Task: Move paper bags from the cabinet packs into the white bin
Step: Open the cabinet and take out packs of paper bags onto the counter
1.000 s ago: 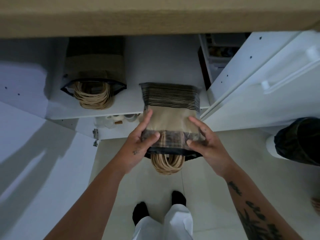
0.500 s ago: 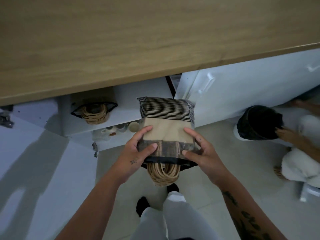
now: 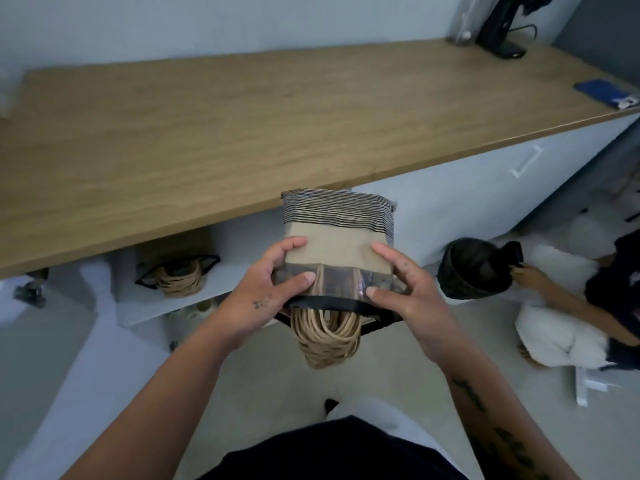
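Note:
I hold a pack of brown paper bags [image 3: 337, 247] in clear wrap in front of me, below the worktop's front edge. Its twine handles [image 3: 325, 336] hang out of the near end. My left hand [image 3: 266, 292] grips the pack's left side, thumb on top. On the other side my right hand [image 3: 403, 292] grips it the same way. A second pack of bags [image 3: 178, 271] lies on the white cabinet shelf [image 3: 225, 285] to the left. A bin with a black liner [image 3: 467, 268] stands on the floor at the right.
A long wooden worktop [image 3: 242, 133] spans the view above the open cabinet. Another person [image 3: 581, 306] crouches at the right, a hand at the lined bin. A blue item [image 3: 601, 91] and a black stand [image 3: 502, 26] sit on the worktop's far right. The open cabinet door [image 3: 52, 358] hangs at left.
The pack has come out of the cabinet and risen with both hands still on it. My view has lifted from the shelf to above the worktop.

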A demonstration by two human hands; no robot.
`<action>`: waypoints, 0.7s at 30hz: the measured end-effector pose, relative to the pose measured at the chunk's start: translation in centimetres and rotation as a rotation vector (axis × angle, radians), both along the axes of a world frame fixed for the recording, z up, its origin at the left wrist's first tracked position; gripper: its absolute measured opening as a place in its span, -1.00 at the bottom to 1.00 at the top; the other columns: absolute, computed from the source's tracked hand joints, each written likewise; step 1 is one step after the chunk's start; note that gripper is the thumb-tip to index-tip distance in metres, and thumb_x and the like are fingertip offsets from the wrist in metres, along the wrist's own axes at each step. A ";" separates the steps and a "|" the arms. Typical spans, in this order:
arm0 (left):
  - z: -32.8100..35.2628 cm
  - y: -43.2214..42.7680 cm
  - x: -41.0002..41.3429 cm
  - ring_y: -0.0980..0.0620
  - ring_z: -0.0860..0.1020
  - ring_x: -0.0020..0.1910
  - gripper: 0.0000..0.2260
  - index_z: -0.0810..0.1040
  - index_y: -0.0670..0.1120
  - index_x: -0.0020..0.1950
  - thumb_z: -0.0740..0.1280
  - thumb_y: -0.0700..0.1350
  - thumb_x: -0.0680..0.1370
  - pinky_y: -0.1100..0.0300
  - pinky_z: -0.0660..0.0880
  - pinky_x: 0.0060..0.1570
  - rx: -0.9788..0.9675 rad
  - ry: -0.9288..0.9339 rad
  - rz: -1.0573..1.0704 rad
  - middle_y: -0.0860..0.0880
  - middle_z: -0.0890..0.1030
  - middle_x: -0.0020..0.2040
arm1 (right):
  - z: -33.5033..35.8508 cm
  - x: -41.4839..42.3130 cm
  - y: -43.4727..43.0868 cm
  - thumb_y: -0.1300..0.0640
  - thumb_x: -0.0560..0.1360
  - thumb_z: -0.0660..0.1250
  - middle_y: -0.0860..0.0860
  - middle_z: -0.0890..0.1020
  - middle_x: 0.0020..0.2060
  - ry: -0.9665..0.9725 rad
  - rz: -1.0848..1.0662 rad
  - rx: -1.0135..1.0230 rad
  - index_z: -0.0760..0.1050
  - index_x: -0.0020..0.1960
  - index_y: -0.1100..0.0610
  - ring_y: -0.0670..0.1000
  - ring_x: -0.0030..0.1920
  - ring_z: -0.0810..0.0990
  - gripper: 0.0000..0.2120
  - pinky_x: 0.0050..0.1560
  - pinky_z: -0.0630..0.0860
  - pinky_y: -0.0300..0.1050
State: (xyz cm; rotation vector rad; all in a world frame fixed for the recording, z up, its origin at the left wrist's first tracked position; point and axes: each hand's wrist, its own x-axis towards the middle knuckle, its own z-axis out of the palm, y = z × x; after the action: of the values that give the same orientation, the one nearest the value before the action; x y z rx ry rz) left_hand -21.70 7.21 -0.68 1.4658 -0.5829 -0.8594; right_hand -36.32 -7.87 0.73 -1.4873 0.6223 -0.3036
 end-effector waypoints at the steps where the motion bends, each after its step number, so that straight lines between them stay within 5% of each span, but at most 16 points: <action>1: 0.5 0.0 0.0 0.20 0.53 -0.08 -0.64 0.41 0.20 0.16 0.31 -0.22 0.52 0.42 0.51 -0.26 -0.013 0.001 -0.002 0.21 0.50 0.07 | 0.4 -0.1 0.0 0.41 0.42 0.35 -0.13 0.58 0.06 -0.010 -0.006 -0.011 0.44 0.21 -0.09 -0.28 -0.11 0.62 -0.48 -0.10 0.56 -0.36; 9: 4.2 -0.5 2.3 0.41 0.56 -0.22 -0.62 0.42 0.12 0.23 0.33 -0.26 0.51 0.47 0.50 -0.22 -0.093 -0.064 0.032 0.20 0.51 0.03 | 3.3 2.8 -0.9 0.42 0.41 0.35 -0.15 0.58 0.10 -0.115 0.010 -0.062 0.46 0.14 -0.17 -0.26 -0.06 0.63 -0.46 -0.03 0.58 -0.32; 14: 5.2 -1.7 5.7 0.15 0.53 -0.02 -0.62 0.43 0.26 0.13 0.34 -0.21 0.51 0.41 0.53 -0.20 -0.116 -0.082 0.105 0.15 0.46 0.11 | 4.3 7.5 -3.3 0.46 0.41 0.32 -0.13 0.62 0.04 -0.152 0.076 -0.047 0.48 0.12 -0.16 -0.22 -0.07 0.65 -0.46 -0.10 0.59 -0.32; 21: 4.7 -5.7 13.0 0.18 0.53 -0.11 -0.62 0.41 0.10 0.22 0.33 -0.28 0.51 0.45 0.51 -0.21 -0.096 -0.147 0.266 0.11 0.48 0.05 | 3.5 17.3 -8.4 0.46 0.42 0.29 -0.08 0.65 0.03 -0.148 0.188 0.014 0.49 0.13 -0.14 -0.15 -0.09 0.66 -0.47 -0.17 0.58 -0.32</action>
State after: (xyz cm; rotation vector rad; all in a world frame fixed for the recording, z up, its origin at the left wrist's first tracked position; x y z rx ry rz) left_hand -8.72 1.47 4.04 1.4874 -0.5159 -0.5122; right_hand -18.97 -16.30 4.26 -1.4823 0.3630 -0.2604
